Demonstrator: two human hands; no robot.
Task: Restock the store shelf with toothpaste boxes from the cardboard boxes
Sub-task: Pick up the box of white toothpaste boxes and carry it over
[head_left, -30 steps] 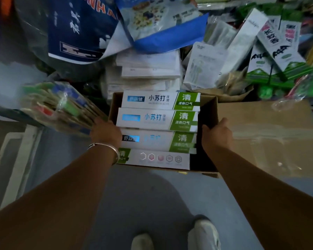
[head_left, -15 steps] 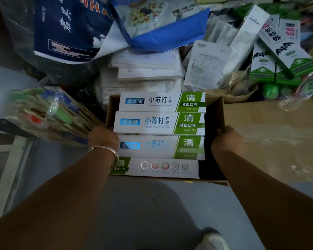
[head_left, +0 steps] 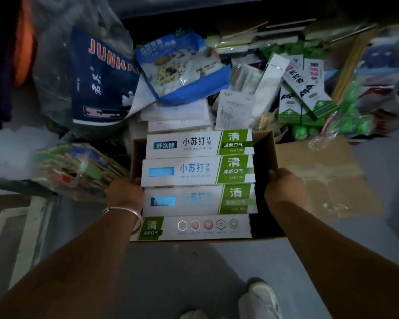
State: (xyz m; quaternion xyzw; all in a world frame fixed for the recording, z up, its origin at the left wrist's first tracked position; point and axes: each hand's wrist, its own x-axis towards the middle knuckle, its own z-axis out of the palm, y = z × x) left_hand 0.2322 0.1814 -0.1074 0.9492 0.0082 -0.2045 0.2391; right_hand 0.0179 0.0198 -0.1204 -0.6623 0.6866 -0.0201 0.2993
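An open brown cardboard box [head_left: 266,148] is held up in front of me above the floor. Inside lie several white-and-green toothpaste boxes [head_left: 198,170] stacked flat, labels up; the nearest one [head_left: 194,227] shows a row of hexagon icons. My left hand [head_left: 124,192], with a silver bangle on its wrist, grips the box's left wall. My right hand [head_left: 283,187] grips the right wall, fingers curled over the edge. A dark gap shows along the right inside of the box.
Behind the box is a heap of goods: a blue printed sack [head_left: 97,84], a blue-and-white bag [head_left: 182,67], flat white packets [head_left: 177,116], green bat-marked boxes [head_left: 302,100]. A wrapped bundle [head_left: 78,171] lies left, flattened cardboard [head_left: 327,178] right. My shoe [head_left: 260,298] stands on grey floor.
The box has risen and come nearer to me, with both hands keeping their hold on its sides. The view has tilted up, showing more of the heap behind.
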